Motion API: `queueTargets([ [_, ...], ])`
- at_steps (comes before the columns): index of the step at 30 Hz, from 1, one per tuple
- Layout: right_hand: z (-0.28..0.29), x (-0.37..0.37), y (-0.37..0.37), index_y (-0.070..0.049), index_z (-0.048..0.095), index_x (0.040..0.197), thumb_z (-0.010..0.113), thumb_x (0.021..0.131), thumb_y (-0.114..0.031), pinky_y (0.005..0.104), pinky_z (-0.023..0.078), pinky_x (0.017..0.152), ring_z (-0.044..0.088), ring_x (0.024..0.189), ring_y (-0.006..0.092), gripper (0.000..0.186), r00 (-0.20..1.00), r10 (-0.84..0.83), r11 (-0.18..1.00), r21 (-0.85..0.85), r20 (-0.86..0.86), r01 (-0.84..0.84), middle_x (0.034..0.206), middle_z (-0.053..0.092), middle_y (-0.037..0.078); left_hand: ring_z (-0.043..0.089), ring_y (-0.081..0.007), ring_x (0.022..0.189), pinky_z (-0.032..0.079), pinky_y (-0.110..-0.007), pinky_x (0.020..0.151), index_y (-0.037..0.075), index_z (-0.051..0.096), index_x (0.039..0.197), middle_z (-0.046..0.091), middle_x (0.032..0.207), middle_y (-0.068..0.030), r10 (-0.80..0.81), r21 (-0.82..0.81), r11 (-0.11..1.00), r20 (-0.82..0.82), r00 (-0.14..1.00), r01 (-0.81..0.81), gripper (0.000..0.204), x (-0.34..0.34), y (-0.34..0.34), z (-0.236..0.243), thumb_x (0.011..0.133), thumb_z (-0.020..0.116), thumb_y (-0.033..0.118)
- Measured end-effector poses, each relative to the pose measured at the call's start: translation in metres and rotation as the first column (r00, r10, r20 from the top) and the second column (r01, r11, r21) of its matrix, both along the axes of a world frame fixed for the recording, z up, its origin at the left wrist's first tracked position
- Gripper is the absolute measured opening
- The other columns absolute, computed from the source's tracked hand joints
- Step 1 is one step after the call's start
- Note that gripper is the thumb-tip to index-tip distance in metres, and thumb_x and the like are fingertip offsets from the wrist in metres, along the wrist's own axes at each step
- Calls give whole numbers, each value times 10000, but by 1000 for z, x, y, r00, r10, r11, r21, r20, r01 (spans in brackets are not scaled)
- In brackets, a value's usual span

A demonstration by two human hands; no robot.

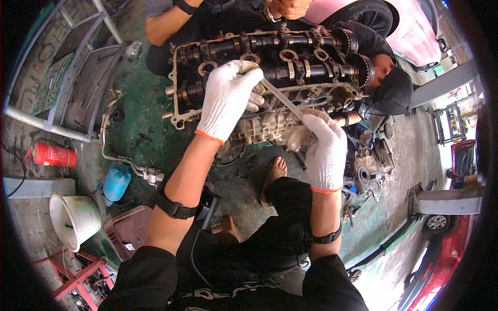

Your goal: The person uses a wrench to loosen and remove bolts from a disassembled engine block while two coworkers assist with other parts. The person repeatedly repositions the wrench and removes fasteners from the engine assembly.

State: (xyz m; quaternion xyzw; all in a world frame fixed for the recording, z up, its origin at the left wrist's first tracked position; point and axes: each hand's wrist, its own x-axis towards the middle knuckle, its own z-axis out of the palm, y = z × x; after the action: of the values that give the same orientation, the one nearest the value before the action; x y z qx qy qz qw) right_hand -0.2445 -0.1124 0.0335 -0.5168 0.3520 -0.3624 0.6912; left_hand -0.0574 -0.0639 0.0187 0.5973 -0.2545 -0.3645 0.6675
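Note:
A thin, flat, pale strip (282, 98) slants down between my two gloved hands, over the near edge of an engine's cylinder head (290, 93). My left hand (231, 98), in a white knit glove, pinches its upper end between thumb and fingers. At the lower end, my right hand (326, 147) in a matching glove closes on the strip. Two dark camshafts (238, 84) run along the cylinder head, with toothed sprockets (361, 67) at its right end. My gloves hide part of the head's near side.
Across the engine, a co-worker's hand (290, 8) hangs above it. Another person in a black cap (391, 93) leans close at the right. Metal engine parts (371, 168) lie right of my right arm. To the left stand a blue jug (117, 181), white bucket (78, 220) and red extinguisher (53, 154).

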Motion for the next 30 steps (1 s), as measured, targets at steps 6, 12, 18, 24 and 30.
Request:
queueTargets([
  [6, -1, 1, -4, 140, 646, 1079, 456, 978, -110, 277, 504, 667, 647, 655, 203, 329, 990, -144, 970, -200, -5, 140, 719, 670, 145, 674, -165, 580, 542, -272, 512, -33, 654, 1087, 695, 784, -115, -14, -11, 1000, -42, 999, 14, 250, 2, -2, -2, 920, 655, 153],
  [12, 1, 0, -6, 148, 644, 1037, 475, 949, -149, 295, 505, 630, 625, 583, 221, 353, 998, -57, 995, -78, -28, 55, 647, 647, 154, 677, -167, 576, 543, -268, 505, -38, 665, 1069, 698, 780, -120, -14, -3, 1000, -37, 999, 13, 235, 3, -3, -2, 913, 653, 138],
  [18, 21, -7, -6, 116, 655, 980, 494, 972, -112, 303, 529, 627, 643, 546, 207, 279, 917, 347, 937, 24, -196, -349, 611, 649, 140, 678, -165, 576, 547, -266, 511, -52, 665, 1085, 704, 799, -118, -23, -14, 1000, -36, 999, 23, 261, 4, -3, -2, 906, 651, 137],
  [24, 4, 16, 22, 127, 607, 992, 539, 963, -126, 339, 541, 675, 682, 610, 283, 264, 857, 514, 804, 322, 47, -500, 665, 677, 200, 678, -140, 640, 553, -265, 536, -43, 684, 1084, 701, 836, -87, -26, 22, 999, 65, 998, 24, 280, 5, -3, -3, 893, 665, 161],
  [30, 5, 16, 25, 135, 592, 971, 573, 948, -151, 354, 532, 703, 692, 648, 331, 288, 821, 569, 784, 277, 37, -556, 650, 667, 220, 683, -152, 638, 544, -256, 558, 8, 667, 1116, 689, 832, -50, -47, 24, 999, 58, 997, 45, 284, 5, -1, -2, 927, 668, 220],
])
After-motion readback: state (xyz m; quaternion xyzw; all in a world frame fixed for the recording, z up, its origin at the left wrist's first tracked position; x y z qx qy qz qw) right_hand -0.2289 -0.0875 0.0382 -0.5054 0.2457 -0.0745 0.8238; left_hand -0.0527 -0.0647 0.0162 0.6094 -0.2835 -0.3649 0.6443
